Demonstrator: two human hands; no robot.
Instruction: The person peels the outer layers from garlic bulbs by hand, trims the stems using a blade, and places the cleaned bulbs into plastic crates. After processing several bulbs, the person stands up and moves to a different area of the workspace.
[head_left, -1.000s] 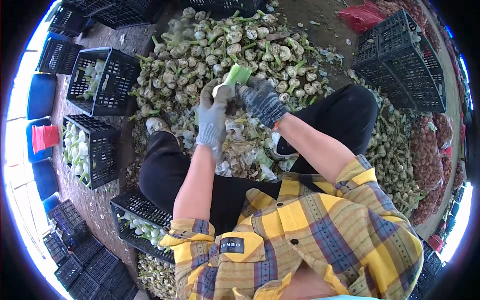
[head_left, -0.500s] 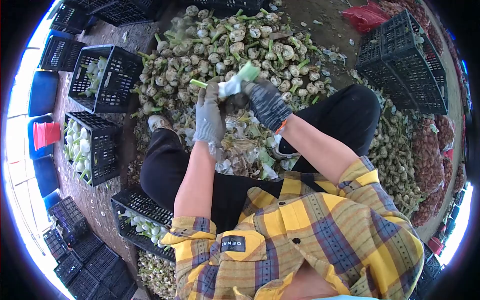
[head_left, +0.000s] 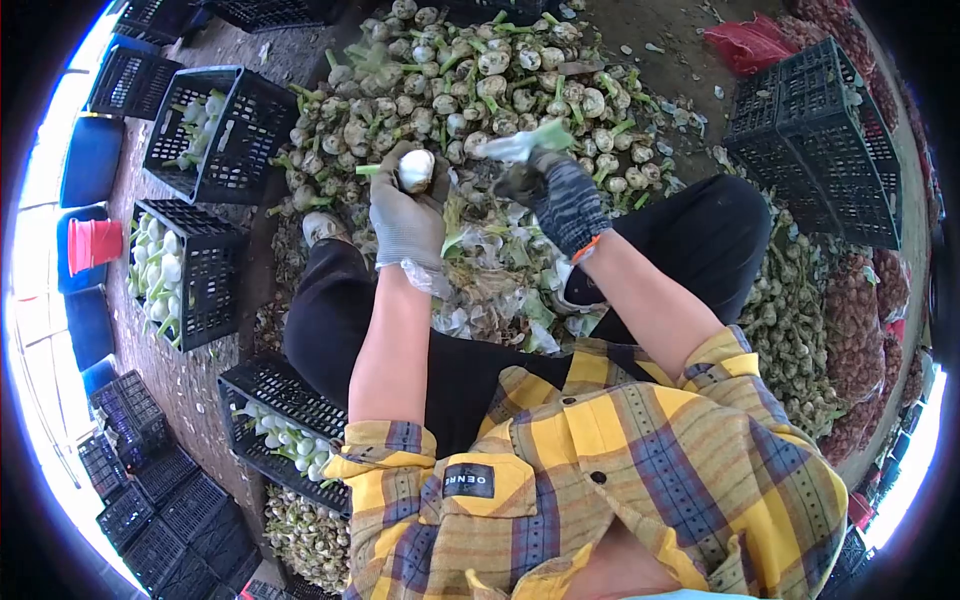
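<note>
A clean white garlic bulb (head_left: 416,171) with a short green stem sits in my left hand (head_left: 408,222), whose grey-gloved fingers are wrapped round it. To the right, my right hand (head_left: 568,203), in a dark patterned glove, is closed on a pale green strip of peeled garlic skin (head_left: 528,141). A dark shape by the right fingertips is too blurred to make out. Beyond both hands spreads a large heap of soil-stained garlic bulbs (head_left: 440,95). Below them, between my legs, lie loose peelings (head_left: 500,265).
On the left stand black crates holding cleaned garlic: one farther off (head_left: 225,150), a nearer one (head_left: 212,285) and one beside my leg (head_left: 285,390). A red bucket (head_left: 94,245) is farther left. Stacked crates (head_left: 810,140), more garlic (head_left: 790,320) and filled mesh sacks (head_left: 855,360) are at right.
My hands have drawn apart. The right one moved right with the peeled skin, and the left hand's garlic bulb now shows bare and white.
</note>
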